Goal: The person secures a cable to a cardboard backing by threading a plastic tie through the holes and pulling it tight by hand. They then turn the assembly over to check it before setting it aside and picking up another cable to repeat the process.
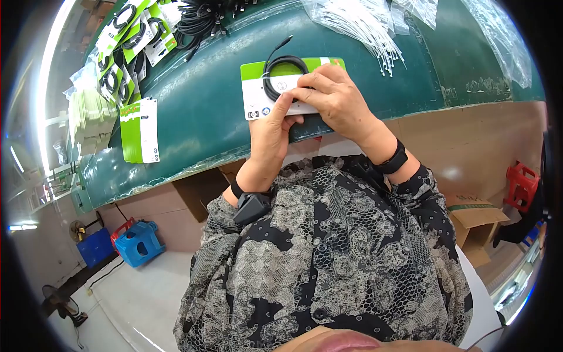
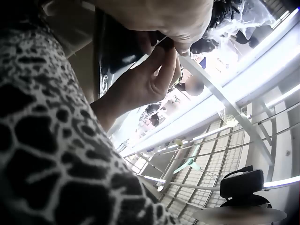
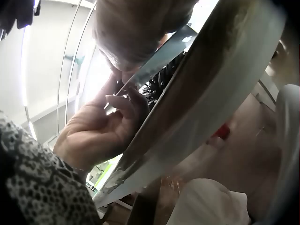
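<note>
A green-and-white card (image 1: 253, 94) is held over the table's front edge, with a coiled black cable (image 1: 268, 88) lying on its face. My left hand (image 1: 271, 138) pinches the card's lower edge, thumb on top and fingers underneath. The right hand (image 1: 337, 105) bends over the card's right side, its fingertips pinching at the coil's lower right, close to the left thumb. What lies between those fingertips is hidden. One cable end with a plug (image 1: 284, 42) sticks up past the card's top edge. In the right wrist view the card (image 3: 161, 58) shows edge-on between both hands.
A stack of green-and-white cards (image 1: 139, 130) lies to the left on the green table (image 1: 199, 117). Behind it are carded cables (image 1: 135, 38) and a heap of loose black cables (image 1: 202, 20). White cable ties (image 1: 363, 35) spill from a bag at the back right.
</note>
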Demonstrator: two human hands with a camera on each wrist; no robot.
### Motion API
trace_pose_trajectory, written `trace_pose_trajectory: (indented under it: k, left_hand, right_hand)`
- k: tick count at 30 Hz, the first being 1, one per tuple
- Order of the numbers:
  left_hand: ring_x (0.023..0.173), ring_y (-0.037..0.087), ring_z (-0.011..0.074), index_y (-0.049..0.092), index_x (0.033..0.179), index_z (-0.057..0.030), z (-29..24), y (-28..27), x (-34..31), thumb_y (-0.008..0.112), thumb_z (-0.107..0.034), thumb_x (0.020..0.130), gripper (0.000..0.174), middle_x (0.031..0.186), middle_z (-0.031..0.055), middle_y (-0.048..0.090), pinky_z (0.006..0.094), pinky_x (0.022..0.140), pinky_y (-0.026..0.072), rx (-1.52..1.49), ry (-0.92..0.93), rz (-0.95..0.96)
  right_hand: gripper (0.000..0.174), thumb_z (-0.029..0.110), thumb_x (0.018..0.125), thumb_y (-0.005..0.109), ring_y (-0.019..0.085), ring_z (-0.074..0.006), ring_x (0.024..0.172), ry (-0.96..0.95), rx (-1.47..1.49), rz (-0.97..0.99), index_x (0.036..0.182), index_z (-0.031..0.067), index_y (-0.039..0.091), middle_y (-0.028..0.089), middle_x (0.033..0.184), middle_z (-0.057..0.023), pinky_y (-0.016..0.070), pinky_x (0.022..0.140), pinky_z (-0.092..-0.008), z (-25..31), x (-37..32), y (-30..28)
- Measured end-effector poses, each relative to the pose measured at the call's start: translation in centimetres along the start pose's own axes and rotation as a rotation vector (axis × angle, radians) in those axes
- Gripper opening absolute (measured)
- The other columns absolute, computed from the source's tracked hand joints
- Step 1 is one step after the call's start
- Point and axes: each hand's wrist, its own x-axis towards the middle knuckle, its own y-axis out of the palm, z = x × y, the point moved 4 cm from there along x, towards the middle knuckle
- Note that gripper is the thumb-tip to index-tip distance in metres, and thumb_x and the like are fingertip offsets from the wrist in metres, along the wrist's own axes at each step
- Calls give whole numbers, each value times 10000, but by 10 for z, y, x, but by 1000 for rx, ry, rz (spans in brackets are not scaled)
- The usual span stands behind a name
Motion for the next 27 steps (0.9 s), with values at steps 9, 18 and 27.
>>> trace_pose_trajectory:
  k: [9, 18, 27]
  left_hand:
    - [721, 602, 135, 516, 1135, -3, -5, 7, -1, 549, -90, 919, 235, 989, 96, 617, 240, 532, 495, -141, -24, 36]
    - [746, 624, 158, 489, 1153, 11, -12, 11, -3, 513, -107, 945, 241, 998, 104, 612, 264, 574, 541, 69, 97, 60]
    - [775, 627, 156, 466, 1185, -16, -12, 8, 2, 522, -104, 942, 265, 1022, 92, 603, 270, 576, 544, 59, 125, 73]
  right_hand:
    - [245, 27, 706, 614, 556, -239, 869, 56, 129, -28, 932, 99, 675, 615, 930, -18, 482, 770, -326, -3, -5, 0]
    - [205, 28, 743, 661, 563, -241, 880, 135, 295, -93, 937, 94, 668, 617, 926, -27, 477, 750, -328, -20, 3, -14]
    - [66, 143, 804, 659, 605, -273, 744, 338, -495, -101, 822, 89, 626, 596, 846, -71, 494, 649, -332, -115, 8, -52]
